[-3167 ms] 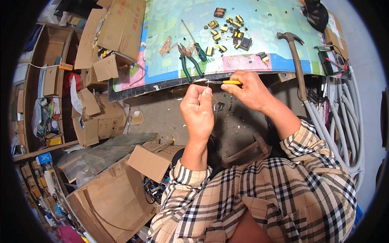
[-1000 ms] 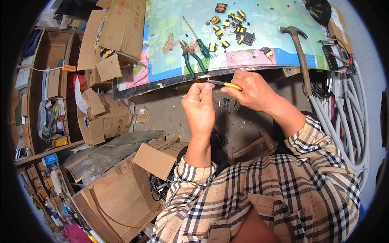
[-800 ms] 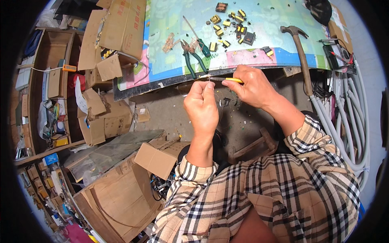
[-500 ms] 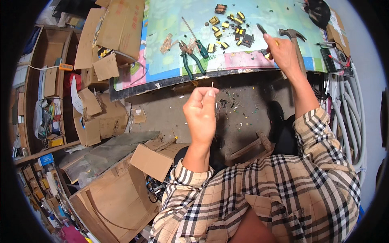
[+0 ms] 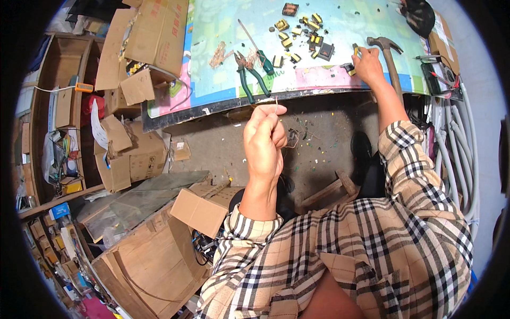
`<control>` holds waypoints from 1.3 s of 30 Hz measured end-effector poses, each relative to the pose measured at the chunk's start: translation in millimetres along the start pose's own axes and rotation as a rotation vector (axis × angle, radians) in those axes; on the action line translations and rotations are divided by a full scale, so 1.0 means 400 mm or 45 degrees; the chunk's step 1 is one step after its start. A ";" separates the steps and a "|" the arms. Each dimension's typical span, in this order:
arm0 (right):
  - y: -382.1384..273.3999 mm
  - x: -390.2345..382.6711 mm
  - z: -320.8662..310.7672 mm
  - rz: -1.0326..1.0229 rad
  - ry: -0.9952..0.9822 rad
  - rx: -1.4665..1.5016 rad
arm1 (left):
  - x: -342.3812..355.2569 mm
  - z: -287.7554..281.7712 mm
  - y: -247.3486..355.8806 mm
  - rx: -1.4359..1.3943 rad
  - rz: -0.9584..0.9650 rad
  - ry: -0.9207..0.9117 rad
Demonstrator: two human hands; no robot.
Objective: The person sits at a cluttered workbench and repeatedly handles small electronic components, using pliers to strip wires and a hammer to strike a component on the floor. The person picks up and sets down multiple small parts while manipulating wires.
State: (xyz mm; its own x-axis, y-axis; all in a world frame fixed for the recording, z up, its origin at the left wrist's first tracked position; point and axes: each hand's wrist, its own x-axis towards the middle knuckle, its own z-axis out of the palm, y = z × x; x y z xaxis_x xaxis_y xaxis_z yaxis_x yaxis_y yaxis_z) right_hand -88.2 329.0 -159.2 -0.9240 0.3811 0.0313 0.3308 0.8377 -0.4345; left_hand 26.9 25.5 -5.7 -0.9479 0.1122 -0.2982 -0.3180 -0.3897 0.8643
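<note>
My left hand [image 5: 264, 142] is closed in front of the table's near edge, a thin pale wire [image 5: 277, 102] pinched between thumb and forefinger. On the tabletop, my right hand [image 5: 367, 65] has its fingers round a yellow-and-dark tool [image 5: 355, 49], mostly hidden by the hand. Just beside that hand lies a small yellow-and-black coil piece [image 5: 349, 69]. A claw hammer [image 5: 391, 64] rests to its right. Green-handled pliers [image 5: 249, 77] and a screwdriver [image 5: 261, 56] lie left of centre, near a tangle of copper wire [image 5: 219, 55].
Several yellow-and-black transformer parts [image 5: 313, 40] are scattered on the patterned table cover [image 5: 223, 26]. Cardboard boxes [image 5: 154, 37] crowd the left, with a wooden shelf [image 5: 66, 58] beyond. Grey pipes [image 5: 459, 143] stand at the right. A wooden stool [image 5: 340, 186] and scraps are on the floor.
My right hand has lowered onto the tabletop, and the tool in it has shifted right and down. My left hand has turned slightly, still pinching the wire.
</note>
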 end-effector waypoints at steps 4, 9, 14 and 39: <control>-0.025 -0.007 -0.016 -0.041 0.122 -0.024 | 0.006 -0.011 0.004 -0.074 -0.024 -0.015; -0.190 -0.083 -0.066 -0.423 -0.179 0.752 | 0.017 -0.022 -0.002 -0.100 -0.104 -0.021; -0.365 -0.273 -0.149 -0.304 -1.041 1.453 | 0.025 -0.026 -0.015 -0.060 -0.175 -0.042; -0.152 -0.126 -0.243 -0.021 -0.172 1.317 | 0.003 -0.140 0.065 0.635 -0.037 0.005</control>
State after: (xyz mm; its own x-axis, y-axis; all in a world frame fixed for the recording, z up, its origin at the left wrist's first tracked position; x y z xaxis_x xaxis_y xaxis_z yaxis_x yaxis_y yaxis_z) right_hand -43.0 296.7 -46.8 -0.9618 0.2724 -0.0287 0.0507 0.0741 -0.9960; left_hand 18.5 -35.6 -6.1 -0.9388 0.1130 -0.3255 -0.3155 0.0980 0.9439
